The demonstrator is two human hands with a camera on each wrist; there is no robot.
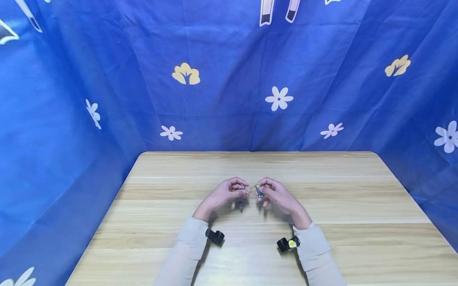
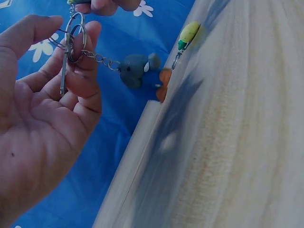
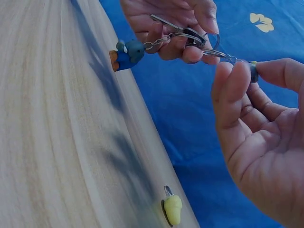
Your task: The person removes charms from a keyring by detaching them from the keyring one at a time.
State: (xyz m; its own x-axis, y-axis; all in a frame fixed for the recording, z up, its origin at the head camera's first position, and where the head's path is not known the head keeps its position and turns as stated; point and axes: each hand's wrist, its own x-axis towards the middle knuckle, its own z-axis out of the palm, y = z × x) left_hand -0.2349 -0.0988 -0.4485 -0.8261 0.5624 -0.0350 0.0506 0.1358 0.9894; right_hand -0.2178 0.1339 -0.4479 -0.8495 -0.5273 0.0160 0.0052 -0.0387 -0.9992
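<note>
While pinched, key ring [image 2: 75, 35], grey-blue figure charm [image 2: 140, 72] dangling

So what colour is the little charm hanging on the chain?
Grey and blue with orange; the charm shows best in the left wrist view.

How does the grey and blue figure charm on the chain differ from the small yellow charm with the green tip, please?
The grey and blue figure charm is bulkier and rounded, with an orange part at one end; the small yellow charm with the green tip is slimmer and elongated. The grey charm hangs by a metal link chain from the key rings pinched by the left hand; what the yellow charm's short metal loop hangs from cannot be seen. Both dangle above the wooden table.
</note>
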